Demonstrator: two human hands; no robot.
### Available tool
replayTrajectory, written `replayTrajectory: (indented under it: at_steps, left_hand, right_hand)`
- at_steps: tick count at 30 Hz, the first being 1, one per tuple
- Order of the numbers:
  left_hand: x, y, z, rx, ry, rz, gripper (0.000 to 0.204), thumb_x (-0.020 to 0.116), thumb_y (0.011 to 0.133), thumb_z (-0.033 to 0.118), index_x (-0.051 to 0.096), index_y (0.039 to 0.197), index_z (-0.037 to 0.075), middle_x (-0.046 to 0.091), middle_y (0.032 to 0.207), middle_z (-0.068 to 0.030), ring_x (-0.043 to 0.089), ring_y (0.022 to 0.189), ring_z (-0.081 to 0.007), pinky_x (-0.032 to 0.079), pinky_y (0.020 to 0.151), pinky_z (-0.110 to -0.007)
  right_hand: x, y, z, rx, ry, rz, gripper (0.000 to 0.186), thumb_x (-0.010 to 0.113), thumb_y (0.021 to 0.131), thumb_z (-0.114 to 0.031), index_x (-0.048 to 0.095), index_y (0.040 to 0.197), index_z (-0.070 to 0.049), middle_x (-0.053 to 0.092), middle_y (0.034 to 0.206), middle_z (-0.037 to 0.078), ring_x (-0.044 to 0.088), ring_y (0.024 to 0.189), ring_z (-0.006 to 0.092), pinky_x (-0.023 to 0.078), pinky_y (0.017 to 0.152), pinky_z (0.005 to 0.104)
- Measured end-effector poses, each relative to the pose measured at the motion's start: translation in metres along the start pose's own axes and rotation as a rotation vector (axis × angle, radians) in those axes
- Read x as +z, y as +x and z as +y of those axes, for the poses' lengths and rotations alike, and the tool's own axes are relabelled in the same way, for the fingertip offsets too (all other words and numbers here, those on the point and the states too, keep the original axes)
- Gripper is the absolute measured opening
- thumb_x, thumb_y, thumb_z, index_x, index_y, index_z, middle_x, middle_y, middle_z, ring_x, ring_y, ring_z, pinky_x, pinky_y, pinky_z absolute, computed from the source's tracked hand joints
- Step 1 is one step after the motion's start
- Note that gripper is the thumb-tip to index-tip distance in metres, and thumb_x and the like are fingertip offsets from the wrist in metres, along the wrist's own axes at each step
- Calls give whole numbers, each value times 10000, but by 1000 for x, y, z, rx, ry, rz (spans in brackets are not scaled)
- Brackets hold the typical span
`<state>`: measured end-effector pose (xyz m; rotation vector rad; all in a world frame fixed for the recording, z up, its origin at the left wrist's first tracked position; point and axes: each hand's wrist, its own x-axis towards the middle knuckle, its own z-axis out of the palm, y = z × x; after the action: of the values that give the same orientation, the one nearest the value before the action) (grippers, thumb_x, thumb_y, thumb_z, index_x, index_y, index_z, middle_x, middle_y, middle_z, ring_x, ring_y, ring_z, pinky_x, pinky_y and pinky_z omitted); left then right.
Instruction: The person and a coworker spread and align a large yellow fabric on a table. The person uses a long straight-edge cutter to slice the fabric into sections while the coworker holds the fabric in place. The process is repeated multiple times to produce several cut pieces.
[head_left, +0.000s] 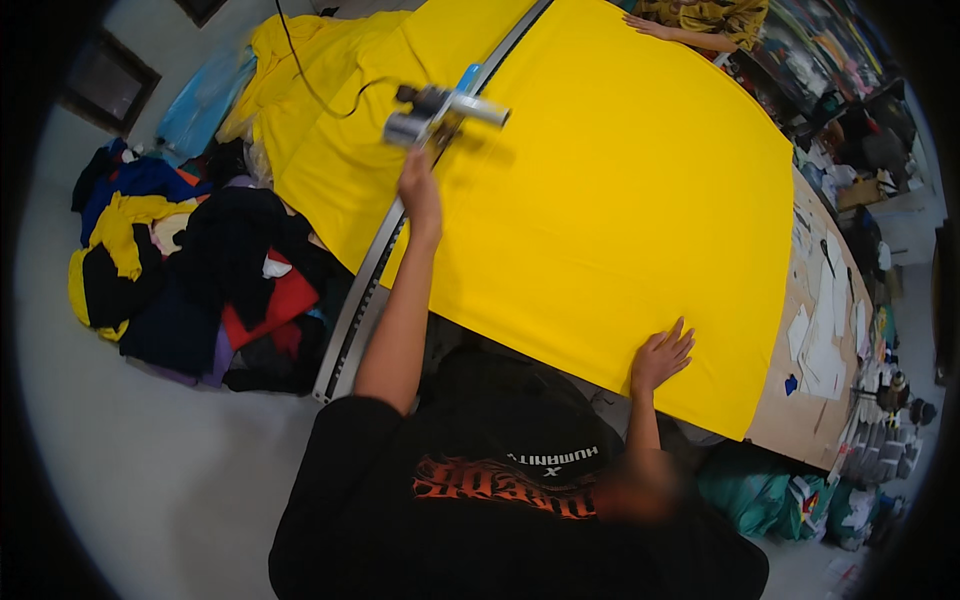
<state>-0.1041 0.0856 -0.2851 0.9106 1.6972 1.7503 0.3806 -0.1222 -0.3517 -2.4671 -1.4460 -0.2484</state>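
Note:
A wide sheet of yellow fabric [620, 200] is spread over the table. Across its left part runs a long metal rail [372, 262], which sticks out past the near edge. On the rail sits an electric cloth cutter [436, 103] with a grey-black body and a black cord, slightly blurred. My left hand [421, 200] reaches up the rail and is closed around the near end of the cutter; its fingers are partly hidden. Near the front edge of the fabric, my right hand [661, 360] lies flat with its fingers spread.
Another person's hand [652, 28] rests on the fabric's far edge. Bunched yellow cloth [330, 110] lies left of the rail. A pile of dark and coloured garments [215, 270] sits on the left. Paper pieces [825, 320] lie on the bare tabletop at right, with green bags [745, 490] below.

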Motion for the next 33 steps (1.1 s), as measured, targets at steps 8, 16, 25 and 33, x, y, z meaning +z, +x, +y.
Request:
replayTrajectory:
  at_steps: [8, 16, 25, 33]
  left_hand:
    - [114, -21, 106, 413, 86, -351, 451, 592, 1028, 196, 602, 1438, 8, 605, 1484, -244, 598, 1347, -405, 454, 1150, -440]
    - [-34, -74, 38, 425, 344, -605, 276, 583, 1032, 92, 689, 1281, 34, 714, 1320, -156, 635, 1285, -353, 475, 1120, -433]
    - [-278, -119, -41, -225, 649, -72, 363, 516, 1099, 284, 700, 1186, -16, 737, 1049, -191, 711, 974, -331, 538, 901, -426]
    - [-302, -137, -15, -569, 781, -160, 630, 452, 1102, 522, 731, 986, -31, 680, 773, -244, 691, 773, -402, 498, 747, -479]
  right_hand:
    - [-2, -10, 12, 42, 68, 7, 488, 510, 1088, -242, 486, 1567, -149, 387, 1668, 208, 296, 1572, 414, 168, 1270, 634]
    - [-34, -69, -54, -69, 295, -51, 426, 538, 1061, -156, 559, 1478, -75, 441, 1606, 257, 357, 1518, 447, 201, 1261, 601]
    - [-27, -61, -247, -529, 438, -316, 500, 546, 1070, -238, 477, 1530, -56, 348, 1647, 280, 265, 1560, 468, 153, 1282, 605]
    - [0, -90, -371, -819, 397, -305, 652, 553, 1051, -336, 394, 1591, -7, 272, 1683, 312, 218, 1582, 485, 121, 1283, 631]
